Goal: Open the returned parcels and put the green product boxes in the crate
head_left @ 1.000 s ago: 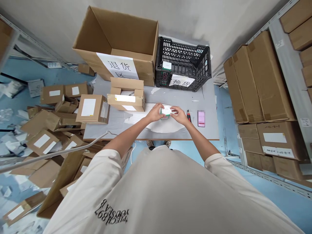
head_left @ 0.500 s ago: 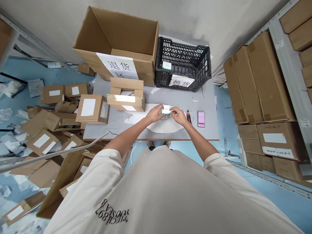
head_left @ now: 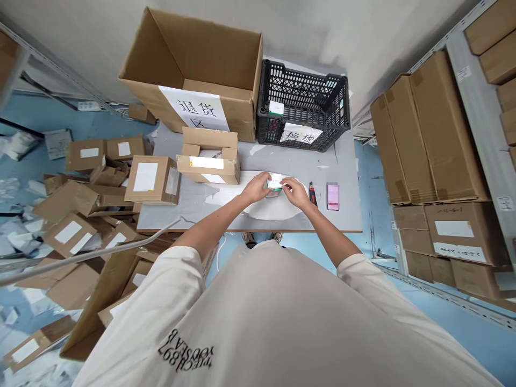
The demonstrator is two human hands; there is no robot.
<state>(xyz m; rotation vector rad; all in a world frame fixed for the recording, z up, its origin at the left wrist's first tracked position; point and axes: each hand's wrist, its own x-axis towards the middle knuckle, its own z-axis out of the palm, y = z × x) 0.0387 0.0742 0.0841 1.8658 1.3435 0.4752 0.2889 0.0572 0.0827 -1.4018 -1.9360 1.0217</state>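
Note:
A small white-and-green box [head_left: 274, 183] stands between my hands at the middle of the table [head_left: 189, 207]. My left hand [head_left: 257, 187] grips its left side, thumb and fingers closed on it. On the opposite side, my right hand [head_left: 295, 192] pinches the upper right edge of the same box. Just right of that hand lies a red-and-black box cutter [head_left: 312, 194]. A phone [head_left: 332, 196] with a pinkish screen rests further right. Beneath the small box spreads a white, rounded sheet-like patch [head_left: 278, 211].
At the back stand a large open carton [head_left: 237, 110] and a black plastic crate [head_left: 302, 110] holding a similar small box [head_left: 276, 108]. An open small carton [head_left: 208, 169] and a closed one [head_left: 151, 180] sit left. Shelved cartons [head_left: 447, 129] rise right; cartons litter the left floor.
Almost nothing differs. The small box's white top appears slightly changed in angle, while both hands stay on it in the same place.

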